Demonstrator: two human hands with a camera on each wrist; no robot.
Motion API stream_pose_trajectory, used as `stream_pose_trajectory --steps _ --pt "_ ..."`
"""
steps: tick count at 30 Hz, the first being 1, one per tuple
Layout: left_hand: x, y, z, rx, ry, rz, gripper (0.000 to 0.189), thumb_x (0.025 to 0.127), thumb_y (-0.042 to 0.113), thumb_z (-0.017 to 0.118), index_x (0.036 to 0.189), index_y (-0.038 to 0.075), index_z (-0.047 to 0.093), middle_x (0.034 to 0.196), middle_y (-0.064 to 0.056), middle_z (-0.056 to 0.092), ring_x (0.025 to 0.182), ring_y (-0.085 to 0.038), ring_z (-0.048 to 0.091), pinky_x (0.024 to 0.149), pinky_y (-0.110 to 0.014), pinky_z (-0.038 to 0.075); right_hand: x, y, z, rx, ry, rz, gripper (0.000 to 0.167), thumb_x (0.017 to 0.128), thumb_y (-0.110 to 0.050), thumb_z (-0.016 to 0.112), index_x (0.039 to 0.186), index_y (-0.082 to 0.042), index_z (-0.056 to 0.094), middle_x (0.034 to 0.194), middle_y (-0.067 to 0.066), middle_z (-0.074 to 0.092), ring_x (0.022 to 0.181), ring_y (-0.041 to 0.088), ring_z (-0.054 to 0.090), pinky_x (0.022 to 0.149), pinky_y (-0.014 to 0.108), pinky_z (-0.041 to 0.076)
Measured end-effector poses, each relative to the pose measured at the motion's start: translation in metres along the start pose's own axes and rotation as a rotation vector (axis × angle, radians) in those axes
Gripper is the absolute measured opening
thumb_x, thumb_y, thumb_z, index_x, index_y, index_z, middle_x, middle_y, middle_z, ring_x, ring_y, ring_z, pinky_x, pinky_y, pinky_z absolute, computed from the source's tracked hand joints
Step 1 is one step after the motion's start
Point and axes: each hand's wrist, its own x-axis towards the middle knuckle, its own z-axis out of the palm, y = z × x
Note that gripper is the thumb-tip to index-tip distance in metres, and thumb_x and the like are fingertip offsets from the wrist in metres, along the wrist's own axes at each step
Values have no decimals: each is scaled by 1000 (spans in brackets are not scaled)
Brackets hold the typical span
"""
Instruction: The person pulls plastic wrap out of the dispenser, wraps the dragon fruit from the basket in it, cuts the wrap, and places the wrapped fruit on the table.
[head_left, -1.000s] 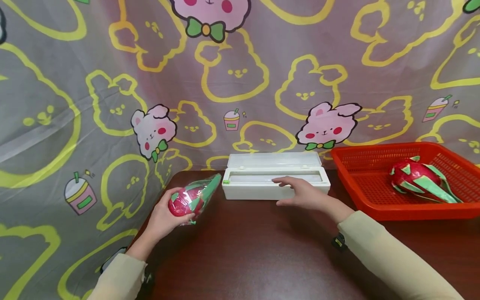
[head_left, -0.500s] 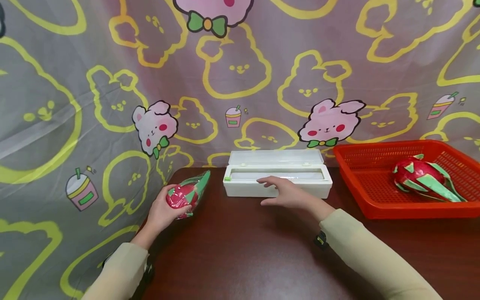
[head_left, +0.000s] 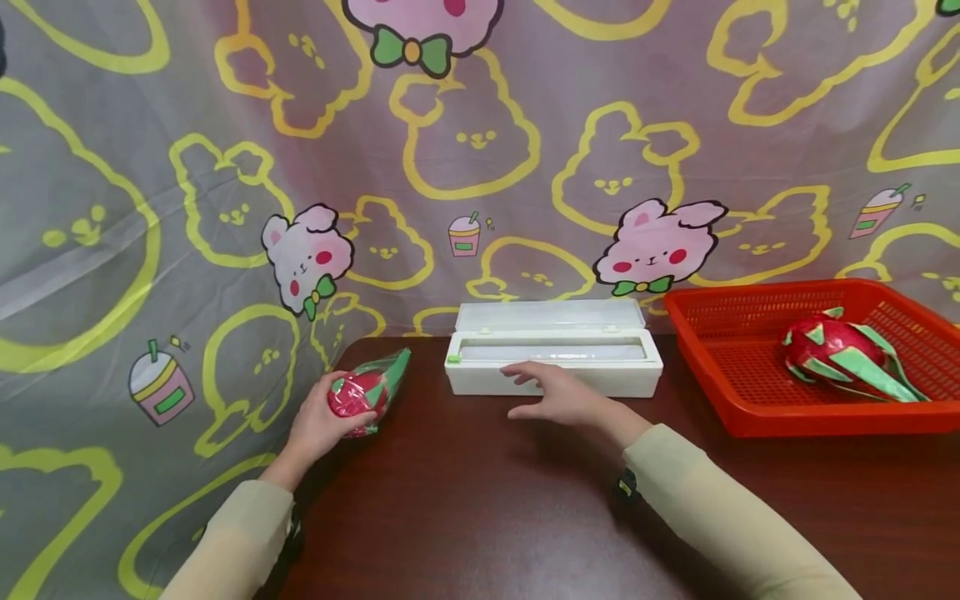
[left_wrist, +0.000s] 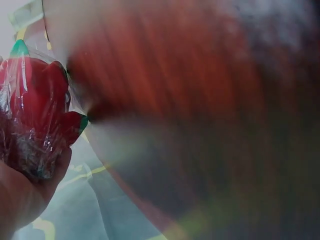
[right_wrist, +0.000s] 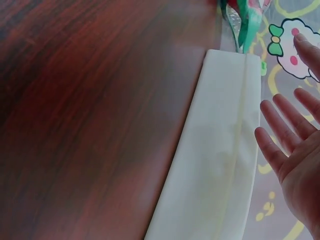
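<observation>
My left hand (head_left: 317,421) grips a red dragon fruit (head_left: 358,395) with green leaf tips, wrapped in clear film, at the table's left side. In the left wrist view the wrapped dragon fruit (left_wrist: 37,110) sits against the palm, its film creased and shiny. My right hand (head_left: 561,398) hovers in front of a white cling film dispenser (head_left: 555,382), fingers spread and holding nothing. The dispenser's clear lid (head_left: 551,315) stands raised, with a film roll (head_left: 551,353) inside. In the right wrist view the right hand (right_wrist: 300,145) shows relaxed fingers beside the white dispenser (right_wrist: 215,135).
At the right of the brown table (head_left: 480,508) stands a red plastic basket (head_left: 840,422). Another dragon fruit (head_left: 832,350) with long green leaves lies in it. A patterned curtain (head_left: 525,167) hangs behind the table and along its left.
The left hand has shifted slightly left with the wrapped dragon fruit. My right hand has moved left along the dispenser's front, still holding nothing.
</observation>
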Motion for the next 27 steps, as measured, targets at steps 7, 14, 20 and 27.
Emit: stream_pose_trajectory --steps 7,14,20,27 --pt "3 4 1 74 -34 2 95 72 43 84 140 5 31 129 -23 41 115 -40 42 89 -58 46 -6 1 -3 -3 10 -29 66 82 -30 79 137 -5 52 132 11 57 115 26 57 98 50 43" --pt "1 8 -1 131 -49 8 99 71 44 85 142 5 29 131 -24 39 117 -41 41 89 -60 45 -18 5 -11 -19 14 -37 67 81 -28 80 136 -3 52 132 11 58 113 27 57 97 51 44" --pt "0 15 -6 157 -10 42 102 69 44 86 144 5 29 135 -24 38 119 -42 39 89 -62 45 -32 7 -26 0 10 32 68 80 -26 82 138 -7 52 133 12 56 115 29 56 96 52 44" --pt "3 44 -4 128 24 227 97 71 45 85 144 6 35 147 -22 33 129 -40 35 98 -64 35 -48 12 -46 -43 31 84 71 79 -29 82 140 -10 50 134 13 55 116 32 55 95 54 44"
